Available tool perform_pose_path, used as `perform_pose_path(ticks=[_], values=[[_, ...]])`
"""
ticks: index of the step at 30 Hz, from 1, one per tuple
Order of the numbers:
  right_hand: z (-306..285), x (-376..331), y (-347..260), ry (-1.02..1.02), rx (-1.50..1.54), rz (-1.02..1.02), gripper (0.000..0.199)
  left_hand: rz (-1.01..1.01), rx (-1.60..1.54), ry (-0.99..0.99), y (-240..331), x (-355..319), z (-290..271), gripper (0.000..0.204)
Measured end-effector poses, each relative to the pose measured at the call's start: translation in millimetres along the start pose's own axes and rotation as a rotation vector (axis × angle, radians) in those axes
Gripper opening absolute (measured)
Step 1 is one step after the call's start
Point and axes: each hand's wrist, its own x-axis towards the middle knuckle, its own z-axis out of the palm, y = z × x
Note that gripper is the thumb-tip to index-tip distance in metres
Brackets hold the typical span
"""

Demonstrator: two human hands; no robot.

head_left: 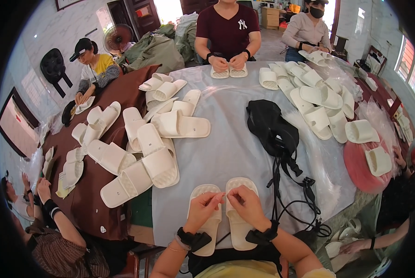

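A pair of cream slippers lies side by side on the grey cloth at the table's near edge. Over the left slipper is my left hand, thumb and fingers pinched together. My right hand is closed in a similar pinch above the right slipper. The two sets of fingertips almost meet over the gap between the slippers. Whatever they pinch, if anything, is too small to make out. Dark bands circle both my wrists.
Loose slippers pile up at left and right. A black bag with straps and cords lies right of centre. A co-worker across the table handles another slipper pair; other people sit around the sides. A red round stool stands at right.
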Motion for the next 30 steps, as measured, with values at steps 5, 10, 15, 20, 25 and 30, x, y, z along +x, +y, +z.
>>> perform_pose_path(ticks=[5, 10, 15, 20, 25, 30], values=[[-1, 0, -2, -0.054, 0.005, 0.001, 0.007, -0.037, -0.06, 0.039, 2, 0, 3, 0.016], [-3, -1, -1, -0.051, 0.013, 0.032, 0.007, 0.081, 0.17, 0.041, -2, 1, 6, 0.014], [-4, 0, 6, -0.086, -0.064, -0.062, 0.009, 0.011, 0.153, 0.044, -8, 1, 4, 0.013], [-1, 2, 11, -0.067, -0.05, -0.175, 0.011, 0.019, 0.225, -0.054, -3, -3, 5, 0.015], [0, -1, 3, -0.122, 0.089, 0.042, 0.011, 0.089, 0.073, 0.097, -12, 0, 11, 0.012], [-1, -1, 12, -0.112, 0.105, 0.067, 0.014, 0.111, 0.111, 0.102, -9, 0, 13, 0.009]])
